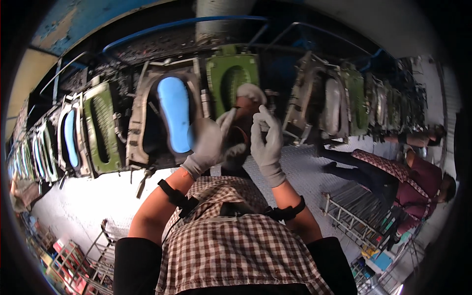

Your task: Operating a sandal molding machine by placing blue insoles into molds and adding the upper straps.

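Both my hands wear pale grey gloves and are raised in front of my checked apron. My left hand (pixel 206 145), partly blurred, is closed at the side of a dark brown, shoe-like piece (pixel 244 112) with a reddish rim round an opening and a whitish rounded end. Its exact kind is hard to make out. Close by on the other side, my right hand (pixel 267 140) has its fingers curled toward the thumb; anything between them is too small to see. Behind the piece stands a green mould plate (pixel 214 73) with a sole-shaped hollow.
Left of it, an open metal mould (pixel 137 123) bears a blue sole (pixel 174 110). More moulds (pixel 101 128) line both sides, under a blue rail (pixel 187 20). At right, a person in a maroon top (pixel 423 184) stands near a metal rack (pixel 344 216). Another rack (pixel 101 250) is lower left.
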`<action>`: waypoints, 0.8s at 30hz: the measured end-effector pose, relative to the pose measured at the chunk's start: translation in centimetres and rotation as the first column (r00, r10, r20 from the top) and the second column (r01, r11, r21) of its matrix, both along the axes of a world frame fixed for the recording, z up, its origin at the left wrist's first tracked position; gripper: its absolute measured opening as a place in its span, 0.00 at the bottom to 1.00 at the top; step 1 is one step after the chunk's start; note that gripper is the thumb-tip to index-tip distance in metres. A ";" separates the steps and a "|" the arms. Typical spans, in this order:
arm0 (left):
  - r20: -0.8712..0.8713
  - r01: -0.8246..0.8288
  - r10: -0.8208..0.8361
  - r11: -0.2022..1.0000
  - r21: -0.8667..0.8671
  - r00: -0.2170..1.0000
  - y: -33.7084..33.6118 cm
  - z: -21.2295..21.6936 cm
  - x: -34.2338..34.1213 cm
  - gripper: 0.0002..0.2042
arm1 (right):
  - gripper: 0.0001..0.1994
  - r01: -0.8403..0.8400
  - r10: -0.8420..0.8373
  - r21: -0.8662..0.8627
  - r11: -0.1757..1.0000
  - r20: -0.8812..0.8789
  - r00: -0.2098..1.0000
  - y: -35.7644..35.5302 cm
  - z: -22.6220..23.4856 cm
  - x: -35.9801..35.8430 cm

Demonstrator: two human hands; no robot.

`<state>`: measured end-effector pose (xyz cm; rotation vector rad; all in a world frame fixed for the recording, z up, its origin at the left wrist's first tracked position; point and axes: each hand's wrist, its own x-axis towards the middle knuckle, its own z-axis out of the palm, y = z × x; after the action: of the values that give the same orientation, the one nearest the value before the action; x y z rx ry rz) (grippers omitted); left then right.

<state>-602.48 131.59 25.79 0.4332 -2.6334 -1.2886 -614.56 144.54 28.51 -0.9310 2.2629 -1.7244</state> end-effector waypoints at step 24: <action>0.004 -0.486 0.575 0.688 0.540 0.818 25.0 -8.2 -39.6 0.35 | 0.17 0.302 -0.189 -0.083 0.950 0.616 0.765 28.0 0.8 -30.2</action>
<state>-642.06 156.62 17.61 1.0328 -1.7605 -1.6965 -644.80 172.53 29.35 -0.0432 1.8706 -1.9858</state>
